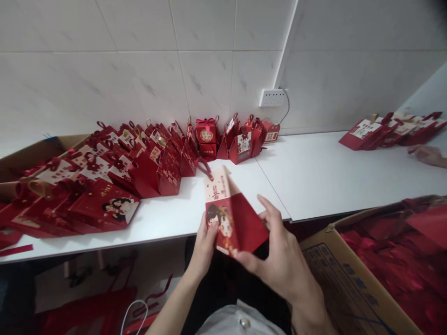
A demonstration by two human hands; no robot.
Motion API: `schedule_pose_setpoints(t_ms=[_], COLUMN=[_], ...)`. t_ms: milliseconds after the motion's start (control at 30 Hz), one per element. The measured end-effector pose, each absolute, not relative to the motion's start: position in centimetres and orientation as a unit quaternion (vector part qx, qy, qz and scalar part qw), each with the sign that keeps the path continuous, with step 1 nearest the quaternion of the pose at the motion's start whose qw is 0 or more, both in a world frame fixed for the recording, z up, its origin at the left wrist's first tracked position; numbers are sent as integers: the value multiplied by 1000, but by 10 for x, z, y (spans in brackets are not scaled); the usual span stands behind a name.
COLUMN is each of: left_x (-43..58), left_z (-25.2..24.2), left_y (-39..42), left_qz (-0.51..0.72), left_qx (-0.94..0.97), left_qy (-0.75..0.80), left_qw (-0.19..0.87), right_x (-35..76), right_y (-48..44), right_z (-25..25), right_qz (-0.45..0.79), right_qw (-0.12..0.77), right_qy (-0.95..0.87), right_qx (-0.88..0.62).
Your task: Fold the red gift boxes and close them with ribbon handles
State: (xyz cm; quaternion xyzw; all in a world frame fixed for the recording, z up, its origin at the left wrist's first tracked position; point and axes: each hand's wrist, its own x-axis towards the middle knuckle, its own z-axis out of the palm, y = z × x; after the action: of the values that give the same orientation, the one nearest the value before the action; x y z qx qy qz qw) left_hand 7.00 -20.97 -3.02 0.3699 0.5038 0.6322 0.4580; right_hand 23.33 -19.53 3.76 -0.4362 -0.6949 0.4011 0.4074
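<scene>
A red and cream gift box [240, 223] with a ribbon loop at its top is held up in front of me, over the table's front edge. A cartoon couple is printed on its front. My left hand [203, 244] grips the box's left side, thumb on the front and fingers partly hidden behind. My right hand [282, 256] spans the right side, its thumb at the lower front corner and its fingers at the far right edge. The box is tilted, its peak leaning to the left.
Rows of similar red boxes [146, 172] stand on the white table [300, 177] at left and along the wall. More boxes [370, 132] stand far right, near another person's hand [428, 154]. A cardboard carton [345, 279] of red pieces sits at lower right; another carton [28, 156] is at left.
</scene>
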Motion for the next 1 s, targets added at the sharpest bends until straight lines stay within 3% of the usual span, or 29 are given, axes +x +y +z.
schedule_pose_setpoints(t_ms=[100, 200, 300, 600, 1000], left_x=[63, 58, 60, 65, 69], left_z=[-15, -7, -6, -4, -2], left_y=[-216, -226, -231, -242, -233], left_qz=[625, 661, 642, 546, 531], left_qx=[396, 445, 520, 667, 650], left_qy=[476, 405, 378, 366, 383], left_qw=[476, 449, 417, 351, 386], right_x=[240, 240, 236, 233, 237], right_y=[-173, -156, -152, -159, -175], right_z=[24, 6, -9, -13, 11], right_qz=[545, 759, 862, 896, 936], right_qw=[394, 380, 351, 334, 312], right_qy=[-606, -433, -295, -245, -100], right_qx=[-425, -302, -215, -158, -128])
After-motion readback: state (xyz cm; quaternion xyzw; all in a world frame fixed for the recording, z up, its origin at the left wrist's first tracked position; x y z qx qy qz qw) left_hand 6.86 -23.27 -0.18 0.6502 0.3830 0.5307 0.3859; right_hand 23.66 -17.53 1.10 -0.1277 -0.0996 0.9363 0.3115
